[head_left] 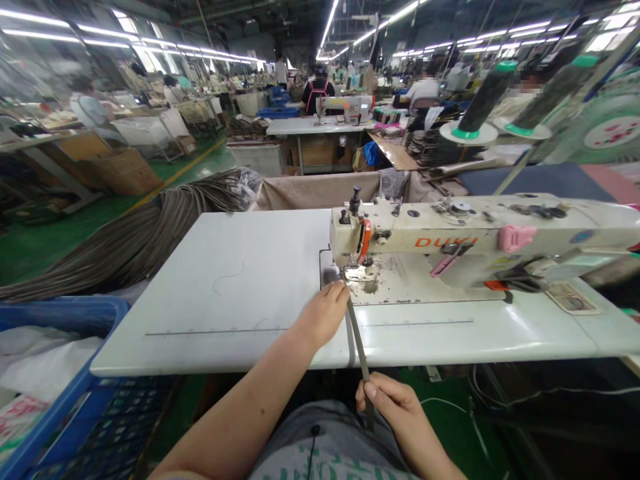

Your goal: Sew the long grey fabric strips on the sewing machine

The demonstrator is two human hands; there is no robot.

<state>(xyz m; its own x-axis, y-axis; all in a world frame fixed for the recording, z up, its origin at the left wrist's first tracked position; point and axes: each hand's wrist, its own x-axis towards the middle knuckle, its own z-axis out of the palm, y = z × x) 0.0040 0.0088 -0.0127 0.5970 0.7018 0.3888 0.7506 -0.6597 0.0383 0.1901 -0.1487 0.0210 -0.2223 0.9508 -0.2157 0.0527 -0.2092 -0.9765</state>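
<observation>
A narrow grey-brown fabric strip (pixel 359 337) runs from the needle area of the sewing machine (pixel 400 233) down over the table's front edge. My left hand (pixel 327 310) lies close in front of the presser foot, its fingers closed at the strip's upper end; the fingertips partly hide that end. Below the table edge, my right hand (pixel 390 400) pinches the same strip between thumb and fingers, and a short tail hangs beneath. Between the two hands the strip looks straight.
The white table (pixel 240 280) carries a printed ruler line and loose threads. Left of it stands a blue crate (pixel 65 407) with white bags. A long bundle of dark strips (pixel 135 233) lies behind. Thread cones (pixel 487 100) rise at right. Other people work farther back.
</observation>
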